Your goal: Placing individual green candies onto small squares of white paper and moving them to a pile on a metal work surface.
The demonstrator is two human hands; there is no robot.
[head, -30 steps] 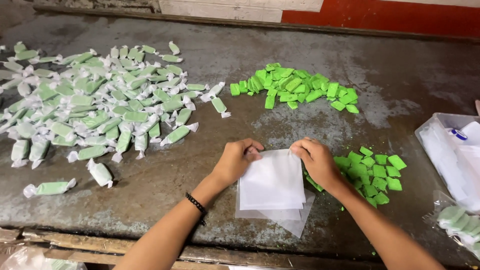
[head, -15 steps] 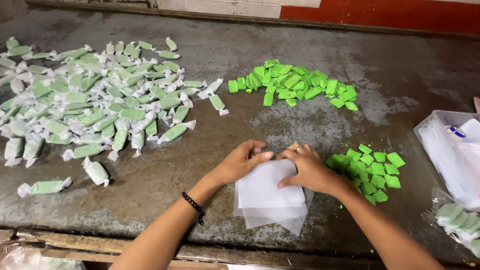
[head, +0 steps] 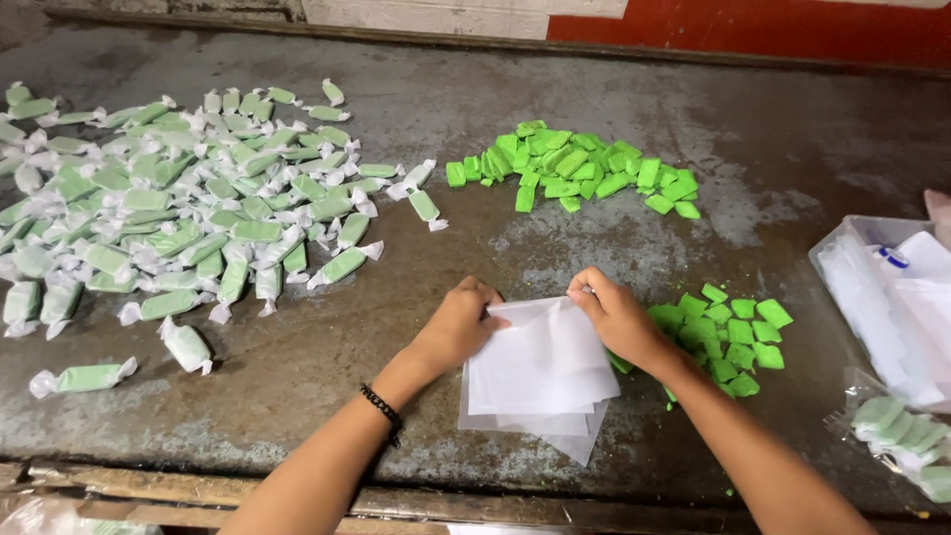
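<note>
head: thin translucent wrapper sheets (head: pixel 540 372)

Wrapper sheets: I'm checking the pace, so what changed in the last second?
Both hands pinch the top white sheet's far edge. The right hand crossed toward the left hand half a second ago, then drew back right. The wrapper stack, wrapped candies and bare green pieces stayed put.

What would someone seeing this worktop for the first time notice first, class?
Most striking is the big spread of wrapped green sweets covering the table's left side, against the dull grey table. Two heaps of bare bright green blocks stand out too: one at the far middle, one at the near right. At the front, the left hand and right hand pinch the top sheet of a white paper stack.
</note>
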